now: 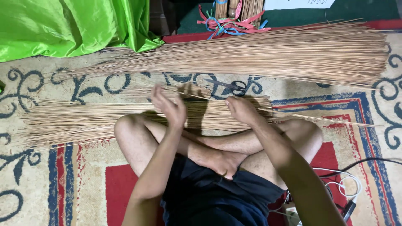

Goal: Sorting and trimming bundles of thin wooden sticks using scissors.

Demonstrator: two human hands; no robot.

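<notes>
I sit cross-legged on a patterned carpet (50, 184). A flat layer of thin tan sticks (83, 119) lies across in front of my knees. My left hand (169, 106) is raised over this layer, fingers apart, holding nothing that I can see. My right hand (242, 109) rests palm-down on the sticks at their right part, pressing them. A much larger bundle of the same sticks (293, 54) lies farther away, fanning out to the right. Dark scissors (229, 86) lie between the two piles, just beyond my hands.
A shiny green cloth (71, 25) is heaped at the far left. Red and blue ribbons (228, 25) lie by upright stick bundles at the top. White and black cables (343, 184) with a plug strip sit by my right thigh.
</notes>
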